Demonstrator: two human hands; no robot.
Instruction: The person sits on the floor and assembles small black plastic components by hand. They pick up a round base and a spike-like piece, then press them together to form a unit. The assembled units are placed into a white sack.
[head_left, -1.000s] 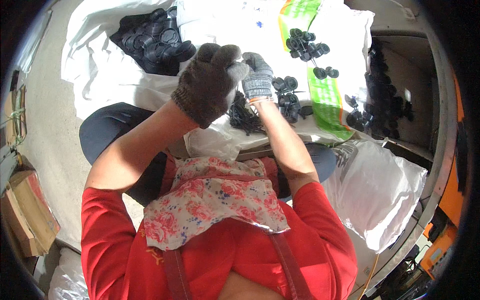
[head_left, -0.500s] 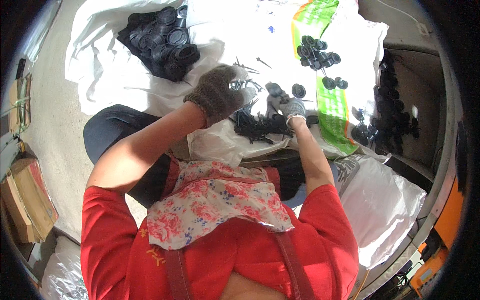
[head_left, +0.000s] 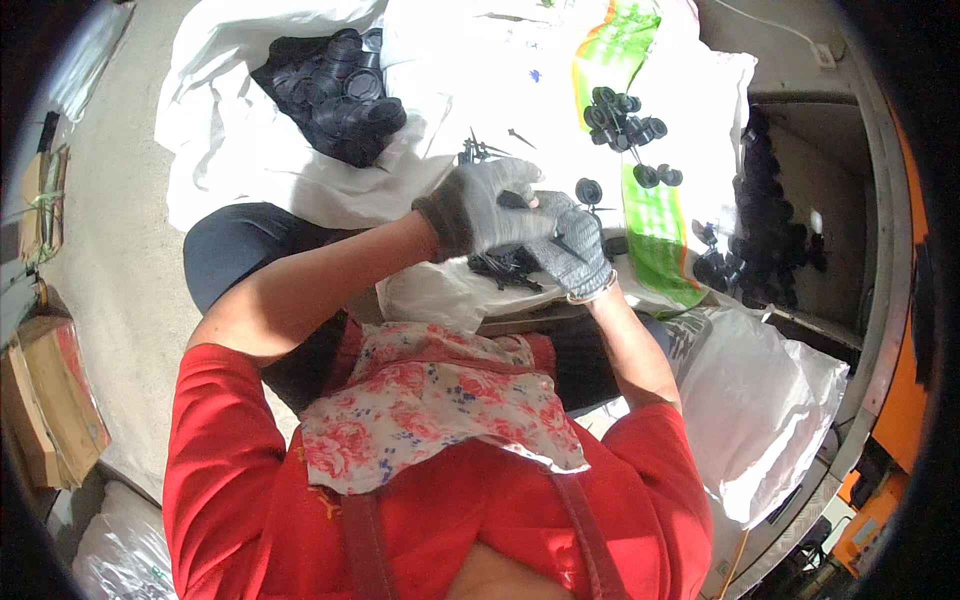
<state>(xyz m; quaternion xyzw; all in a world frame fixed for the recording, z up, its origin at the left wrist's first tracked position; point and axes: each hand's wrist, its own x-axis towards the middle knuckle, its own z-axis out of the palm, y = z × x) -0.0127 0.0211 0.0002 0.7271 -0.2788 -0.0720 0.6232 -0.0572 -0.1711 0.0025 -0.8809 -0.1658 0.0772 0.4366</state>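
My gloved left hand and gloved right hand meet above the white sheet. The left glove is slightly blurred, its fingers closed around a small black plastic piece that is partly covered. My right fingers are bent and pressed together; a thin dark line shows across that glove, but what they grip is mostly hidden. Beneath my hands lies a pile of thin black plastic spikes, with more spikes just beyond. To the right of my right hand rests a round black cap with a stem.
A heap of black round caps lies at the far left on the white sheet. Stemmed caps cluster beside a green printed strip. Many black pieces fill a dark recess at right. Cardboard stands at left.
My hands have come together; the left moved right and nearer over the spikes, and its fingers closed on a black piece. The right hand turned inward toward it.
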